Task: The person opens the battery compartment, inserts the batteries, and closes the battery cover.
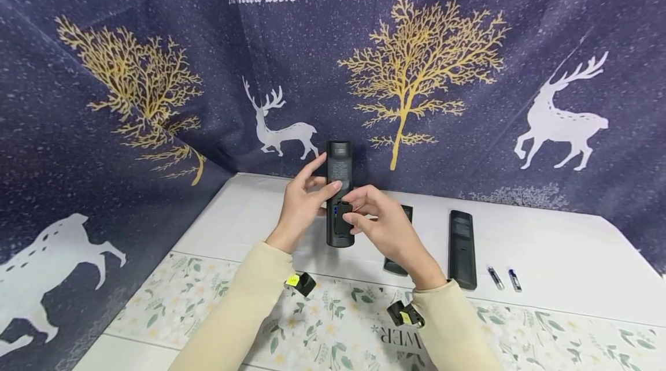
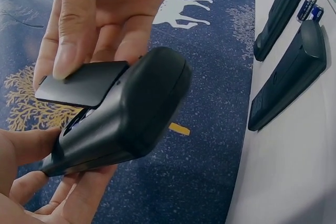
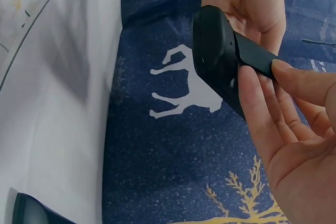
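A black remote control is held up, back side toward me, in my left hand, with the thumb across its back. My right hand pinches the black battery cover between thumb and fingers. Tilted, the cover stands partly off the remote's lower back, one end close against the case. Beneath it, the left wrist view shows part of the open battery compartment, with a bit of blue inside. How many batteries lie in there is hidden by the cover.
Another black remote lies on the white table, with two loose batteries to its right. A further remote is partly hidden behind my right hand. A floral strip crosses the table's front; a dark patterned cloth hangs behind.
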Demonstrator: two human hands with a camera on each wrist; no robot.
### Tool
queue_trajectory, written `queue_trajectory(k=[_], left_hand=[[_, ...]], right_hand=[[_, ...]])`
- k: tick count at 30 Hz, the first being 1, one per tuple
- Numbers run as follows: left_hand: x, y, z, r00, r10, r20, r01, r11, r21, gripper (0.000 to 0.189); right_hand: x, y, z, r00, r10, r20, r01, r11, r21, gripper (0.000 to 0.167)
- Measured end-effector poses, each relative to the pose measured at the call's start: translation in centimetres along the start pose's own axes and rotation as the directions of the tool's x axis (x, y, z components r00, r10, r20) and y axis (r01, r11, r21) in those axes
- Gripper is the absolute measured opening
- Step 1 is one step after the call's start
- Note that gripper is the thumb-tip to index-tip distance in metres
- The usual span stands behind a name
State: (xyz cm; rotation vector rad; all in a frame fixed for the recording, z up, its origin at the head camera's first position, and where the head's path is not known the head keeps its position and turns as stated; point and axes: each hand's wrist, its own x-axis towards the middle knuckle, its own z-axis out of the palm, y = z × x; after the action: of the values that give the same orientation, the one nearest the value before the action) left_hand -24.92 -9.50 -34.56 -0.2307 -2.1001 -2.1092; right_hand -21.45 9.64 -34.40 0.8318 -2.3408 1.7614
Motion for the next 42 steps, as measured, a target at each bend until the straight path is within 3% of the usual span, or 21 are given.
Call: queue_trajectory(k=[5, 11, 18, 22, 25, 29, 33, 42], left_hand=[[-0.1, -0.1, 0.2, 1.0, -0.006, 0.02, 0.006, 1.0, 0.003, 0.066], [-0.3, -0.1, 0.1, 1.0, 0.007, 0.023, -0.008, 1.0, 0.003, 0.065], [-0.4, -0.1, -0.1, 0.999, 0.022, 0.037, -0.022, 1.0, 0.004, 0.068], [-0.3, 0.0, -0.2, 0.999, 0.02, 0.028, -0.02, 1.0, 0.006, 0.068], [-0.3, 0.0, -0.2, 1.0, 0.019, 0.017, -0.019, 1.0, 0.004, 0.067], [-0.3, 0.1, 0.0, 0.999, 0.037, 0.03, -0.037, 0.999, -0.009, 0.067], [-0.4, 0.1, 0.2, 0.998, 0.048, 0.052, -0.047, 0.999, -0.027, 0.067], [-0.3, -0.1, 0.1, 0.997, 0.047, 0.061, -0.044, 0.998, -0.038, 0.067]], right_hand=[[-0.3, 0.4, 0.0, 1.0, -0.02, -0.017, 0.019, 0.995, -0.1, 0.028], [-0.2, 1.0, 0.0, 0.996, -0.068, -0.064, 0.049, 0.963, -0.264, 0.032], [0.0, 1.3, 0.2, 0.995, -0.083, -0.051, 0.066, 0.96, -0.273, 0.034], [0.1, 1.2, 0.2, 0.994, -0.08, -0.073, 0.056, 0.956, -0.287, 0.045], [0.2, 1.1, 0.1, 0.994, -0.038, -0.099, 0.011, 0.964, -0.265, 0.06], [0.3, 1.2, 0.0, 0.993, 0.068, -0.092, -0.078, 0.992, -0.101, 0.071], [0.2, 1.3, 0.0, 0.99, 0.127, -0.062, -0.125, 0.991, 0.039, 0.076], [0.4, 1.5, 0.1, 0.991, 0.116, -0.062, -0.114, 0.993, 0.034, 0.076]])
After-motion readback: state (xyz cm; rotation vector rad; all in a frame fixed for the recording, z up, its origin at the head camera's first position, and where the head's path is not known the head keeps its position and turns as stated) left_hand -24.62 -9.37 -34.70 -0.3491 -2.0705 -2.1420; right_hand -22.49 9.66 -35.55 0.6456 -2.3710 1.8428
